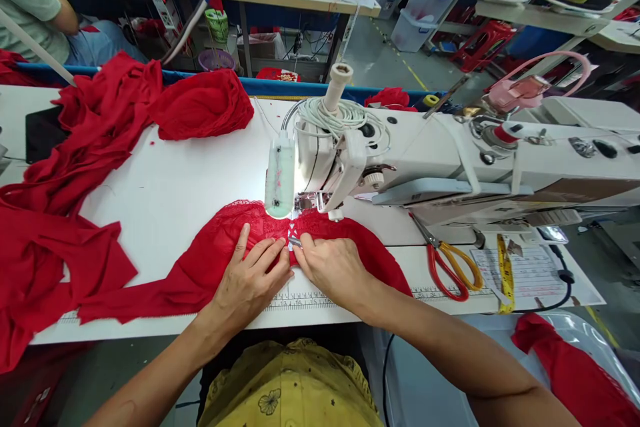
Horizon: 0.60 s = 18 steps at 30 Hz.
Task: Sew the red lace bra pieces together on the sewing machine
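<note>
A red garment piece with lace lies under the head of a white sewing machine. On its left part my left hand rests flat, fingers spread and touching the lace. My right hand is closed just below the needle area, with thumb and fingers pinching a small grey metal tool whose kind I cannot make out. The tool's tip points left, over a narrow gap crossed by red lacing in the middle of the piece. White table shows through that gap.
Scissors with red and orange handles lie to the right, beside a yellow tape measure and a paper sheet. Red fabric is heaped on the left. A plastic bin stands below right. A person sits at the far left.
</note>
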{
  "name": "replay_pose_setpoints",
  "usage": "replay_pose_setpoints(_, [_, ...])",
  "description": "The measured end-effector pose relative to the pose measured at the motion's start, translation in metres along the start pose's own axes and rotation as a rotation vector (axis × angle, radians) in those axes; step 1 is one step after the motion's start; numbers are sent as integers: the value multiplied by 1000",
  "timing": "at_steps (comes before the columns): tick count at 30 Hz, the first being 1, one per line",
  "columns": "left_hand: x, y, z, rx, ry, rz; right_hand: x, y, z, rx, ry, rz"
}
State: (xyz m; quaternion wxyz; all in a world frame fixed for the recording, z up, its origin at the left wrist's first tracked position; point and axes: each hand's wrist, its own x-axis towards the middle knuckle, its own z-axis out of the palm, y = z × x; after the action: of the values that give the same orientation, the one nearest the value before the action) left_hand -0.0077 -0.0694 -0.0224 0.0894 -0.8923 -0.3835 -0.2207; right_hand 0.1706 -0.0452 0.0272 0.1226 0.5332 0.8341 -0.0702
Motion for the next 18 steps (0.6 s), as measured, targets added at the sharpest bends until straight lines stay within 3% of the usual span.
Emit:
replay_pose_setpoints(13, [-1,1,-1,-30,6,-27,5,12,0,75,-26,24])
replay_pose_setpoints(18, [6,-4,-7,-211,-20,-156,4,11,0,34,-2,-21])
